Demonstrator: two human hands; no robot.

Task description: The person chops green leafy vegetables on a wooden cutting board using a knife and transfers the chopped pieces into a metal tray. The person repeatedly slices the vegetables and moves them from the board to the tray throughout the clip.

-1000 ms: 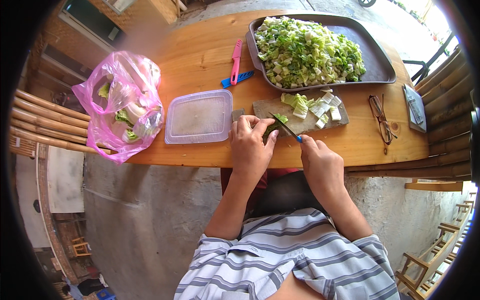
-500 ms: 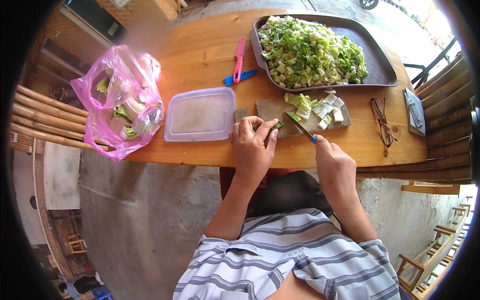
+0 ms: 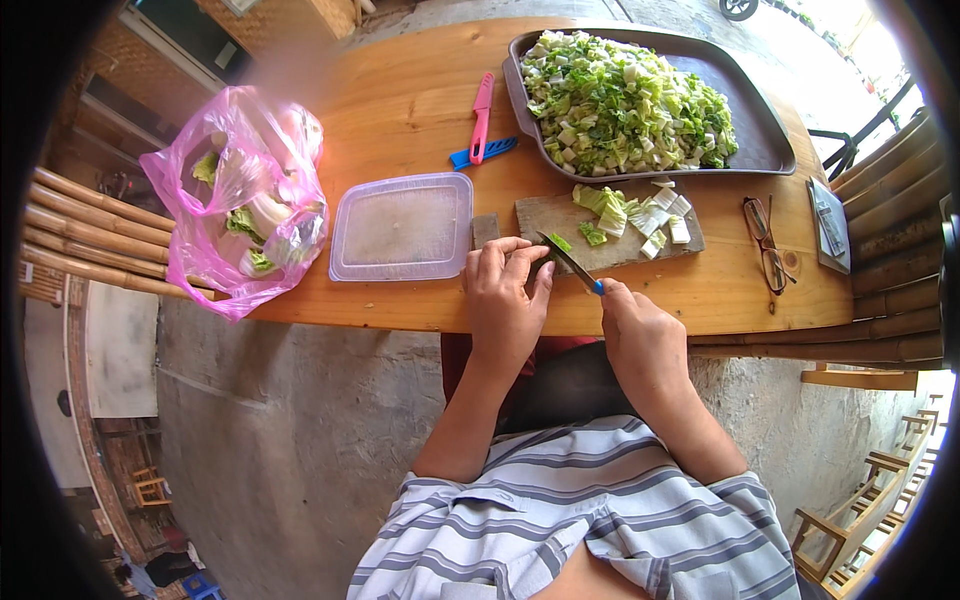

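Observation:
My right hand grips the blue handle of a knife, its dark blade slanting up and left to the fingertips of my left hand. Those left fingers are bent and pinch a bit of green cabbage leaf, mostly hidden under them, at the near edge of a worn wooden cutting board. A small cut piece of leaf lies just beyond the blade. Farther right on the board are chopped cabbage pieces, pale stems and green leaf.
A grey tray heaped with chopped cabbage stands at the far right. Left of the board are a lidded plastic container and a pink bag of cabbage. A pink knife rests on a blue sheath. Eyeglasses lie at right.
My right hand has moved left with the knife, bringing the blade against the left fingertips. A small cut leaf piece now shows beside the blade. My left hand has barely moved.

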